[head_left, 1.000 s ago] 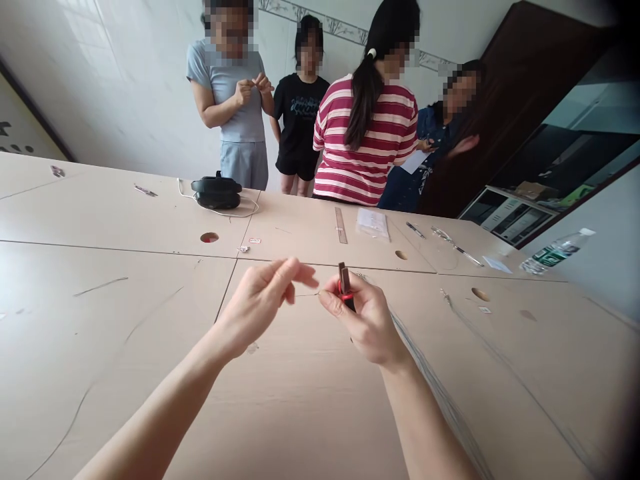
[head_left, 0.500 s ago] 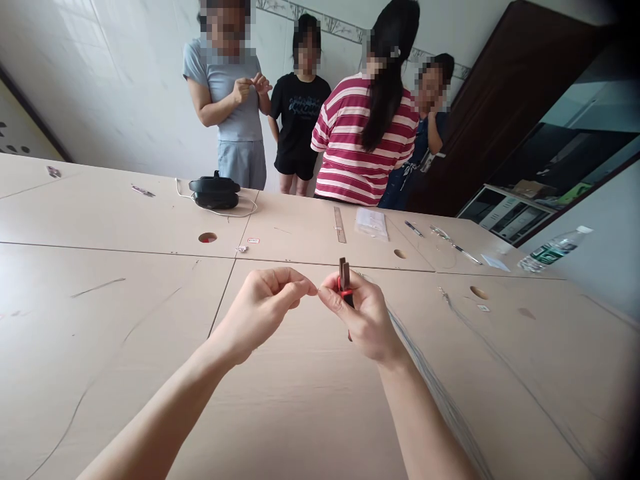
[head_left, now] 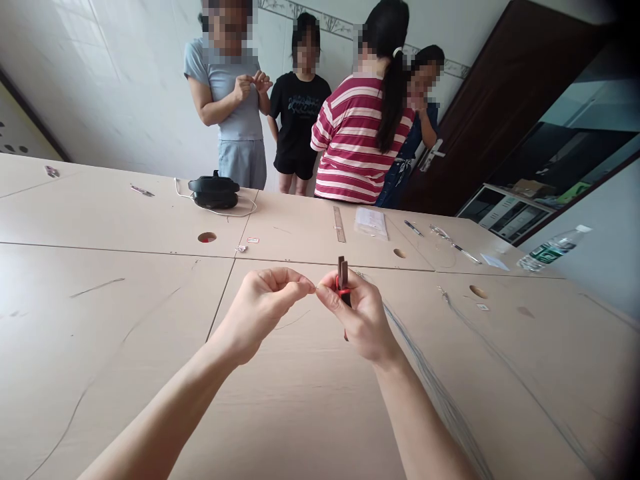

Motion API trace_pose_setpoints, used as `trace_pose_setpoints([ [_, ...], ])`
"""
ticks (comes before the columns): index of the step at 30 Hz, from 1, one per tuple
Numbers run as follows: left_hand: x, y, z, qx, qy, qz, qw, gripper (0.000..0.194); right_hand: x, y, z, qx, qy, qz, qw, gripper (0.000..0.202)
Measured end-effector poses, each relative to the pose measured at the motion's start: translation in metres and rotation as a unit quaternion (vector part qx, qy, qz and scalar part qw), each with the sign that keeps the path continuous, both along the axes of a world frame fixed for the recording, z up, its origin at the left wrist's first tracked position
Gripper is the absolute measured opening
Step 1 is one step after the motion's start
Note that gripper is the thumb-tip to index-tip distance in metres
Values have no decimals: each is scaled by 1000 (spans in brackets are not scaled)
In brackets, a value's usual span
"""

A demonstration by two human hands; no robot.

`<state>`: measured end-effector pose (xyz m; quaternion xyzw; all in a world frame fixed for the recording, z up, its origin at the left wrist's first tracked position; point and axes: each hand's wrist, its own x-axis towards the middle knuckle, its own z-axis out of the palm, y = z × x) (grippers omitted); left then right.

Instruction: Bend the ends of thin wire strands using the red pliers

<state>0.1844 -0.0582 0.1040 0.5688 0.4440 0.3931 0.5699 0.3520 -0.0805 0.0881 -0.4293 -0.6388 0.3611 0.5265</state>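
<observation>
My left hand [head_left: 270,303] is closed in a pinch, its thumb and forefinger tips meeting those of my right hand. A thin wire [head_left: 296,323] shows as a faint curve just below the left fingers; its end at the fingertips is too small to see clearly. In my right hand [head_left: 364,319] is a pair of pliers [head_left: 343,272] with red and black handles, jaws pointing up. The right thumb and forefinger also pinch at the meeting point. Beside the right forearm, a bundle of long thin wires [head_left: 425,367] lies on the table [head_left: 280,413].
Across the table lie a black case [head_left: 215,192] with a white cord, a ruler [head_left: 339,224], a clear plastic bag [head_left: 371,223], a pen [head_left: 413,228] and a water bottle [head_left: 555,249]. More wires [head_left: 515,373] lie at right. Several people stand beyond the far edge.
My hands have shifted very slightly left, still pinched together. A faint wire curve now shows below the left fingers. The person in the striped shirt has turned their head.
</observation>
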Motion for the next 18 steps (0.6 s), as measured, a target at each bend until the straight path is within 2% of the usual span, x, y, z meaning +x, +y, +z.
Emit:
trace_pose_setpoints([
  [10,1,1,1,-9,-6,-2,1000,28,-1,1,-1,-7,4,-2,1000,24],
  [13,0,2,2,-18,-1,16,1000,27,0,1,-4,-13,-18,-13,1000,21],
  [15,-2,4,1,-27,-4,39,999,26,-1,3,-7,6,-62,-50,997,16],
  [18,-4,7,-1,-41,-28,63,997,22,-4,7,-16,113,-172,-147,967,2],
])
